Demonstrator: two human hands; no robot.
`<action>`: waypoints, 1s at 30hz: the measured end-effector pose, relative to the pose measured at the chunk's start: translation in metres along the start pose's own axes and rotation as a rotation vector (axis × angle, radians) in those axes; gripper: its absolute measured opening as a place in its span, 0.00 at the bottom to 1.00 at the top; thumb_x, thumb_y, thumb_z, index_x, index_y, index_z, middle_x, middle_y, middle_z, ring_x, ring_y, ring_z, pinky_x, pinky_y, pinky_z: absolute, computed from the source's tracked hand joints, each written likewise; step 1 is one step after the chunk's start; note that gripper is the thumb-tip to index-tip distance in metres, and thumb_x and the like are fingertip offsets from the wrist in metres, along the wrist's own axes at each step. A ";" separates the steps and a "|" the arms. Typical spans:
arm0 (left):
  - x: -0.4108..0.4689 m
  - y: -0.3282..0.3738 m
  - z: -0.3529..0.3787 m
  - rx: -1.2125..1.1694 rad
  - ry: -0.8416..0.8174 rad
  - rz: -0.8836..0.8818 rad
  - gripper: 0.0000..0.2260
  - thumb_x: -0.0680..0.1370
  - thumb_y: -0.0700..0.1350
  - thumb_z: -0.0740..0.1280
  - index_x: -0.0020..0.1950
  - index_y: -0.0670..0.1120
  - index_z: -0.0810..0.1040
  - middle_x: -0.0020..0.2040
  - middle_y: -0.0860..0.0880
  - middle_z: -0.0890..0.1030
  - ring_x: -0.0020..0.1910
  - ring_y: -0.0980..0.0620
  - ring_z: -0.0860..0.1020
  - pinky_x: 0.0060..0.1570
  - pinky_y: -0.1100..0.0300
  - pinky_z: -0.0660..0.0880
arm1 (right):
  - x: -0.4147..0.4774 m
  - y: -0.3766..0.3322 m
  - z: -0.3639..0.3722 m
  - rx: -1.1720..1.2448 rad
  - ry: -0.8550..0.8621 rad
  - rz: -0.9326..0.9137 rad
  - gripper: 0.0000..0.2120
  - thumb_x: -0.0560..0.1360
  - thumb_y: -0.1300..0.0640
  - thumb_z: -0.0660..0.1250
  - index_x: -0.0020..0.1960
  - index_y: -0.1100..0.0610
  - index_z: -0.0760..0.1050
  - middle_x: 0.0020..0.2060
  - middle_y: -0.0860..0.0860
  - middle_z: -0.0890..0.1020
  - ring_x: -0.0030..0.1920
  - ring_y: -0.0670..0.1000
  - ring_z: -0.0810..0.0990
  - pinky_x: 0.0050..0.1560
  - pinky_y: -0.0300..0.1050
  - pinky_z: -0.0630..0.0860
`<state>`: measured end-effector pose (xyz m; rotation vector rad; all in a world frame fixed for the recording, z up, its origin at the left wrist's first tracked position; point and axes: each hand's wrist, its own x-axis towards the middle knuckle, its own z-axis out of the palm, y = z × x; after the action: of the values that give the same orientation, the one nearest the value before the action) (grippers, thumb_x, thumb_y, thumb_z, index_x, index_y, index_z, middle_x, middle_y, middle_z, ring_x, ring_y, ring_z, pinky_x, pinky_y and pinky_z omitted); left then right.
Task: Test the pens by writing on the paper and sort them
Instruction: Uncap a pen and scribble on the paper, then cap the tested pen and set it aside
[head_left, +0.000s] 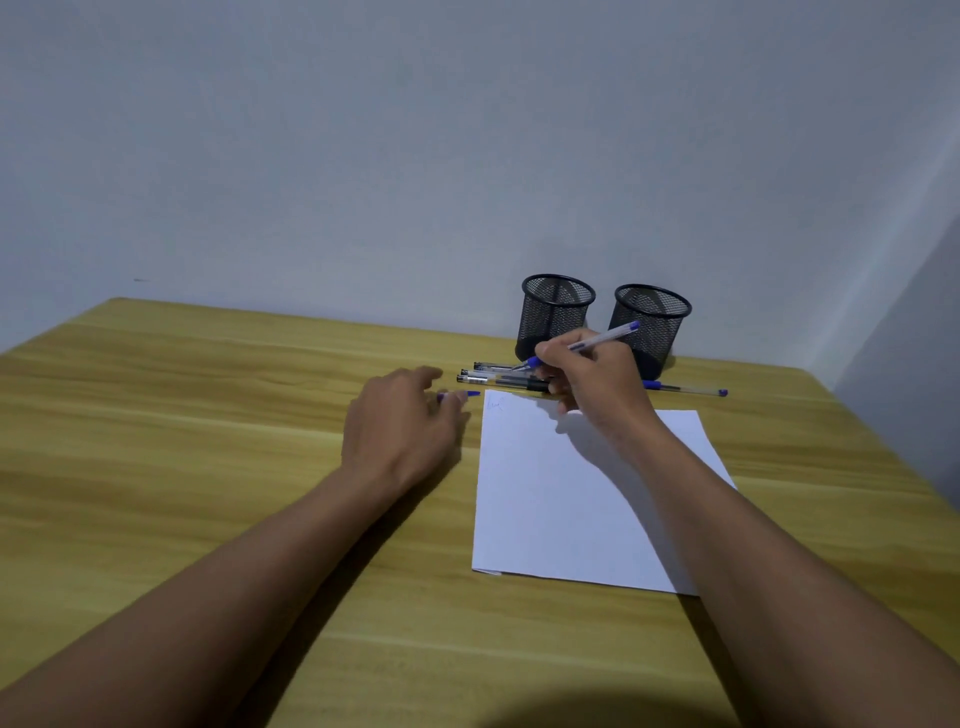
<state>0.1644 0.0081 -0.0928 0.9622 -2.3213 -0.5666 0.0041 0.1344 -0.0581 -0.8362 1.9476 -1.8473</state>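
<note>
Reaches in from the lower left with the left hand (402, 421), palm down and low over the table (182, 415), pinching a small blue cap (471, 394) just beside the paper (561, 509). Past the sheet's top edge, loose pens (493, 378) side by side. Crosses the paper's far right corner with the right hand (592, 384), gripping a blue pen (605, 336) in a writing hold, tip aimed left above the loose pens, in front of two mesh cups (556, 317).

Body in view: two forearms plus hands. Left hand (402, 421) and right hand (592, 379) bare. Forearms bare from wrist down to the frame edge, near the elbow. Clothing further up: out of frame, can't tell.
</note>
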 end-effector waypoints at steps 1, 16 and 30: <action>0.008 -0.002 0.001 0.048 -0.019 0.005 0.20 0.75 0.60 0.65 0.64 0.52 0.80 0.58 0.49 0.83 0.58 0.45 0.79 0.55 0.49 0.76 | -0.001 -0.002 -0.003 0.016 -0.007 0.008 0.05 0.79 0.64 0.67 0.43 0.60 0.79 0.35 0.56 0.82 0.30 0.47 0.77 0.24 0.38 0.73; 0.011 0.040 -0.030 -0.404 -0.074 0.153 0.05 0.73 0.40 0.75 0.46 0.49 0.84 0.41 0.53 0.86 0.42 0.58 0.83 0.43 0.70 0.75 | -0.039 -0.027 -0.019 0.260 -0.013 0.054 0.05 0.77 0.64 0.70 0.44 0.57 0.80 0.36 0.50 0.85 0.39 0.48 0.85 0.43 0.47 0.82; -0.006 0.090 -0.054 -0.568 -0.080 0.176 0.04 0.73 0.40 0.75 0.45 0.49 0.85 0.38 0.54 0.86 0.36 0.60 0.81 0.42 0.62 0.76 | -0.070 -0.062 -0.051 0.455 0.023 0.027 0.05 0.77 0.65 0.70 0.44 0.57 0.79 0.37 0.54 0.85 0.37 0.48 0.85 0.38 0.43 0.83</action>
<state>0.1570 0.0619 -0.0034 0.4699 -2.0964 -1.1229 0.0397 0.2184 -0.0026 -0.6395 1.4472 -2.1670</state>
